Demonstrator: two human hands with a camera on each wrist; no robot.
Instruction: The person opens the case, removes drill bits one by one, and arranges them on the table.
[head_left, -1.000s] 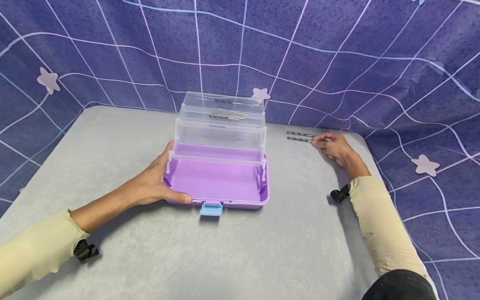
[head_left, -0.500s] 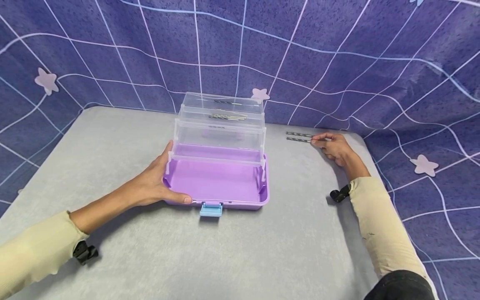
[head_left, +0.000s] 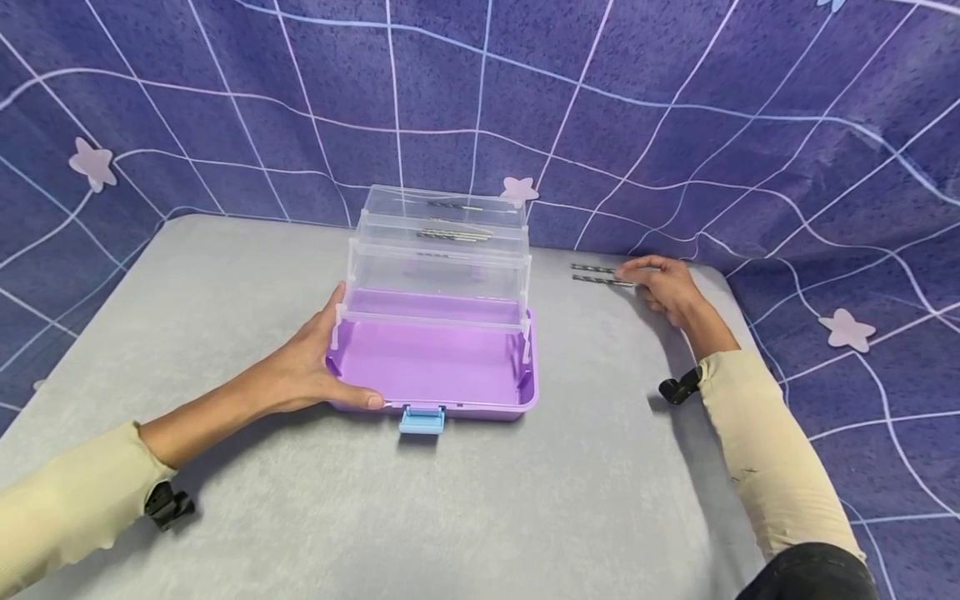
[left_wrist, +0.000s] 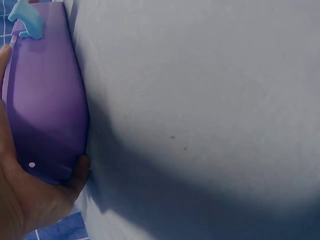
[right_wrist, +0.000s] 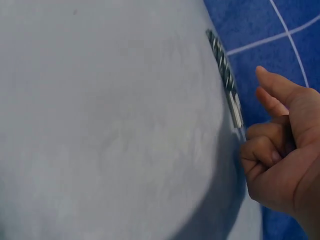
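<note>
A purple toolbox (head_left: 435, 367) stands raised open on the table, its clear tiered trays (head_left: 438, 279) fanned upward at the back. My left hand (head_left: 307, 367) grips its left end, thumb along the front rim; the left wrist view shows a finger curled at the bottom edge. Two drill bits lie side by side on the table to the right: the far drill bit (head_left: 592, 267) and the near drill bit (head_left: 602, 281). Over their right ends is my right hand (head_left: 667, 287), thumb and index finger extended and slightly apart; its other fingers curl in the right wrist view. Its fingertips overlap the far bit's end.
Several more drill bits (head_left: 453, 235) sit in the clear upper trays. A light blue latch (head_left: 422, 420) hangs down at the box's front. The grey table (head_left: 480, 517) ends at a purple patterned cloth (head_left: 645, 150) behind and on the right.
My right hand has come off the near drill bit's end and shifted slightly back to the far one. Both bits lie where they were; my left hand keeps its hold.
</note>
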